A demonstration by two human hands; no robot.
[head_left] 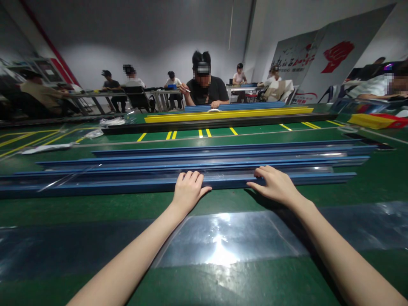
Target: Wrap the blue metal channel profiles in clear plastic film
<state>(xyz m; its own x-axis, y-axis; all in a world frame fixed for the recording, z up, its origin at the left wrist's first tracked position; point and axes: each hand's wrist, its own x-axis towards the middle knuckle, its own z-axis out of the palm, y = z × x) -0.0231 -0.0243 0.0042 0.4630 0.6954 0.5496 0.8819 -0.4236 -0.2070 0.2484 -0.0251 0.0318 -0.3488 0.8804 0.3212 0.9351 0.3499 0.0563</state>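
Note:
My left hand (188,188) lies over the near wall of the closest blue channel strip (228,182), its fingers reaching over the edge and its thumb along the near face. Farther right, my right hand (276,183) grips the same strip, with curled fingers over the rim and the thumb on the near side. The strip is long and trough-shaped, with shiny clear film inside it. Behind it lie several more blue channel strips (153,158), side by side. A wide clear plastic sheet (236,238) stretches across the green surface under my forearms.
Beyond the blue strips lie a black strip (223,123) and a yellow strip (229,114). A person (208,87) sits opposite, holding a thin white stick. Crumpled clear plastic (111,122) lies at left, yellow and red pieces (376,120) at right. Other people sit at tables behind.

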